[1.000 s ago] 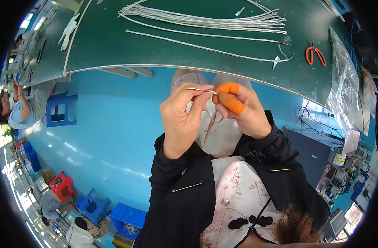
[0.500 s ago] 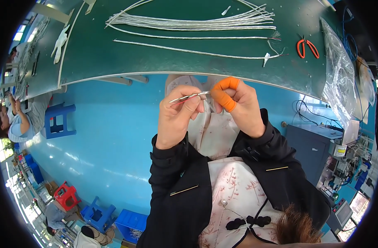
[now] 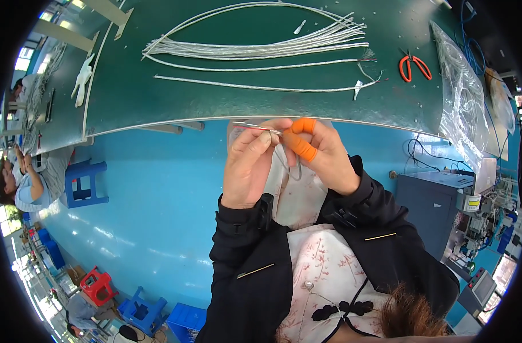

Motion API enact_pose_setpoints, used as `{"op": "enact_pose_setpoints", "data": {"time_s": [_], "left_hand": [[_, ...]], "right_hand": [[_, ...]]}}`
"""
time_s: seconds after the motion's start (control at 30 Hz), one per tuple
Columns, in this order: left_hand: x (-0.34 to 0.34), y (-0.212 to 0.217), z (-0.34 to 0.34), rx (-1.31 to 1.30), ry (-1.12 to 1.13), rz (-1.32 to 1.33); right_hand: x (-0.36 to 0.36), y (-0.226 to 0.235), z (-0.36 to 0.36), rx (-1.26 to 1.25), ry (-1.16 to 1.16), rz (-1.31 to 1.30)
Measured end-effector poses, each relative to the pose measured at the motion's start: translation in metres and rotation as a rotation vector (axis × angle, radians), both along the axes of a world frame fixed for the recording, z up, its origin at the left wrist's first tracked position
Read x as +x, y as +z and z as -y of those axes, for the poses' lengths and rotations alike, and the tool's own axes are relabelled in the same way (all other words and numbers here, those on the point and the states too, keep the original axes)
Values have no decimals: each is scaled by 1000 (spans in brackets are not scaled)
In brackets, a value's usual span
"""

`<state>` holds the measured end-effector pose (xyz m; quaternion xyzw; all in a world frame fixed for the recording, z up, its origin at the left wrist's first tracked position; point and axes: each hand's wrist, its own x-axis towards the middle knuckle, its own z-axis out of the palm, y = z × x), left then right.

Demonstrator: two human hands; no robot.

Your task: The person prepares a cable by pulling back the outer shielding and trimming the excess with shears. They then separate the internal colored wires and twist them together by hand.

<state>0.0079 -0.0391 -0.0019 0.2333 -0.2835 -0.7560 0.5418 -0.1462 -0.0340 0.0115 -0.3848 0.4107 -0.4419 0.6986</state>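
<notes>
Just off the table's near edge, my left hand (image 3: 245,168) pinches a thin cable (image 3: 253,126) between thumb and fingers; red and pale cores stick out to the left. My right hand (image 3: 331,163) meets it from the right, orange finger cots on its thumb and a finger, closed on the same cable. Below my hands hangs a grey loop of strand (image 3: 297,173); whether it is the cable's shielding or its tail I cannot tell. Beyond them on the green table (image 3: 215,106), a bundle of silvery cables (image 3: 226,51) lies near two separate ones.
Red-handled cutters (image 3: 414,67) and a clear plastic bag (image 3: 458,97) lie at the table's right. A white glove (image 3: 81,81) is at the left. A grey cabinet (image 3: 429,206) stands right; blue stools (image 3: 85,183) and a seated co-worker (image 3: 29,177) are left.
My hands have come closer together, the right thumb lower against the cable. A grey loop of strand now shows beneath them. The view has tipped slightly, so the table sits lower.
</notes>
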Motion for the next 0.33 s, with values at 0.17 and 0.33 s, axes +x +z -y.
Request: {"op": "enact_pose_setpoints", "data": {"time_s": [0.17,0.33], "left_hand": [[-8,7,2,-30,53,77],[-11,14,1,-196,211,519]], "right_hand": [[-6,6,3,-319,-62,-366],[-19,31,9,-396,68,-639]]}}
